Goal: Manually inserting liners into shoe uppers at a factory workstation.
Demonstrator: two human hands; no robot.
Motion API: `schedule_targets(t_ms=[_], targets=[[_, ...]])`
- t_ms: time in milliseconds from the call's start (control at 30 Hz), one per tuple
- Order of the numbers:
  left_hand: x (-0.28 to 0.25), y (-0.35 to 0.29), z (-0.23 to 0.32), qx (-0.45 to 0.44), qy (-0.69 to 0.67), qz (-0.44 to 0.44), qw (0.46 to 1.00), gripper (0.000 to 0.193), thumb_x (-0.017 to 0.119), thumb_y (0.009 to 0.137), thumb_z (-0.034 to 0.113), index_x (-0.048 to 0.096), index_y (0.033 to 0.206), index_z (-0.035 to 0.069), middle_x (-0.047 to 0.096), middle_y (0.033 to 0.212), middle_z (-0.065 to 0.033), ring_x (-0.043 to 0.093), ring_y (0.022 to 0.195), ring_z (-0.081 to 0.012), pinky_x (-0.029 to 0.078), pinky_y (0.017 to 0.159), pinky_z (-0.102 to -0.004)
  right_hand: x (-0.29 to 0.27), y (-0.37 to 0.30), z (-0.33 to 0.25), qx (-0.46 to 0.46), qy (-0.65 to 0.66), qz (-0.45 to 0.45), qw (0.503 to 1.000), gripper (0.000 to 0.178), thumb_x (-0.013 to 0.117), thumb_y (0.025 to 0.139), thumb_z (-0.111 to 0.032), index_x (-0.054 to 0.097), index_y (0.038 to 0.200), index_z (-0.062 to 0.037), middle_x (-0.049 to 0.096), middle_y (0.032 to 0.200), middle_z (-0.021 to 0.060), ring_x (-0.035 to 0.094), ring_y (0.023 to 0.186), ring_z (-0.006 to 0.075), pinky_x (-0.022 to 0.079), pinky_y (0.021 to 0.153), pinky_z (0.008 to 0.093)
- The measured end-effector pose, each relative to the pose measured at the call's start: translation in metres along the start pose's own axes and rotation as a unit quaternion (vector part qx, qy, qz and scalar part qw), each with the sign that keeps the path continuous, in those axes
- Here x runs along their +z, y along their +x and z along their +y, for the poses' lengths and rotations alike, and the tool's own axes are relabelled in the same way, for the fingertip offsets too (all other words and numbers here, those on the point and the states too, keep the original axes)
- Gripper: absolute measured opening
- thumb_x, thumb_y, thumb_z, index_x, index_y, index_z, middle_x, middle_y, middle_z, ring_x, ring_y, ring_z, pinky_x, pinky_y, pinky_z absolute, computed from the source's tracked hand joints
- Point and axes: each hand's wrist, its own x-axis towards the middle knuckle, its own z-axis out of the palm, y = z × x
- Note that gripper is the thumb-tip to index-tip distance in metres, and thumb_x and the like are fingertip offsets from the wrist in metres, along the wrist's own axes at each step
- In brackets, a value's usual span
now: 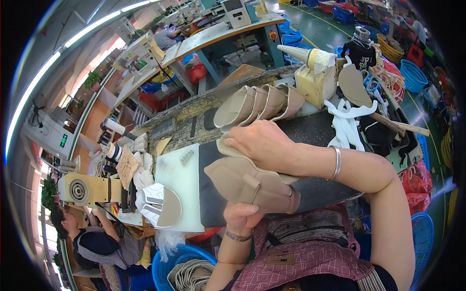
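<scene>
Over dark bench mat (pixel 315 131): beige shoe upper (pixel 247 184) gripped from below by left hand (pixel 240 216), pressed on top by right hand (pixel 264 145). Could slip if pressed unevenly; stacked uppers (pixel 257 104) near, easily knocked.

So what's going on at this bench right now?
A person is working on a beige shoe upper at a cluttered workbench. The left hand grips it from below, while the right hand presses down on its top edge. It sits over a dark mat beside a white cutting board. A row of similar beige uppers waits further back on the bench.
</scene>
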Motion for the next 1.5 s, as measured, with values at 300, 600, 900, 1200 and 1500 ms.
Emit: schedule_targets(t_ms=[300, 600, 900, 1200, 1500], targets=[[-0.010, 0.006, -0.012, 0.018, -0.042, -0.039, 0.998, 0.072, 0.056, 0.066, -0.003, 0.031, 0.133, 0.001, 0.045, 0.126, -0.0164, 0.043, 0.119, -0.0351, 0.033, 0.101, -0.0499, 0.002, -0.005, 0.009, 0.057, 0.009, -0.013, 0.998, 0.019, 0.053, 0.085, -0.024, 0.061, 0.082, -0.0079, 0.062, 0.071, 0.0095, 0.063, 0.067, 0.0302, 0.050, 0.055, 0.0406], [-0.009, -0.004, -0.025, 0.075, 0.273, 0.091, 0.955, 0.060, 0.052, 0.076, -0.006, 0.033, 0.132, 0.001, 0.044, 0.127, -0.0136, 0.044, 0.118, -0.0278, 0.036, 0.099, -0.0436, -0.050, -0.032, -0.004, 0.075, 0.171, 0.056, 0.981, 0.029, 0.067, 0.075, -0.020, 0.060, 0.097, -0.0032, 0.061, 0.087, 0.0124, 0.059, 0.077, 0.0274, 0.048, 0.066, 0.0347], [-0.004, 0.005, -0.045, 0.159, 0.179, 0.077, 0.968, 0.037, 0.053, 0.085, -0.001, 0.048, 0.121, 0.000, 0.050, 0.120, -0.0099, 0.049, 0.110, -0.0203, 0.040, 0.094, -0.0320, -0.052, -0.046, -0.039, 0.176, 0.288, -0.071, 0.939, 0.032, 0.073, 0.067, -0.012, 0.057, 0.093, -0.0016, 0.059, 0.085, 0.0112, 0.057, 0.079, 0.0259, 0.046, 0.067, 0.0324], [-0.069, -0.018, -0.020, 0.122, 0.719, -0.053, 0.682, 0.048, 0.066, 0.077, 0.018, 0.050, 0.122, 0.008, 0.051, 0.119, -0.0036, 0.050, 0.107, -0.0158, 0.042, 0.090, -0.0332, -0.055, -0.056, -0.031, 0.083, 0.314, -0.191, 0.926, 0.023, 0.064, 0.069, -0.002, 0.051, 0.088, -0.0034, 0.056, 0.076, 0.0111, 0.057, 0.072, 0.0276, 0.044, 0.061, 0.0342], [-0.054, -0.035, 0.001, -0.138, -0.075, 0.127, 0.979, 0.059, 0.041, 0.091, 0.041, 0.028, 0.136, 0.004, 0.035, 0.138, -0.0158, 0.035, 0.126, -0.0341, 0.031, 0.103, -0.0492, -0.062, -0.074, -0.033, -0.166, 0.183, -0.258, 0.934, 0.019, 0.058, 0.072, -0.011, 0.044, 0.084, -0.0045, 0.051, 0.068, 0.0088, 0.057, 0.070, 0.0280, 0.045, 0.060, 0.0363]])
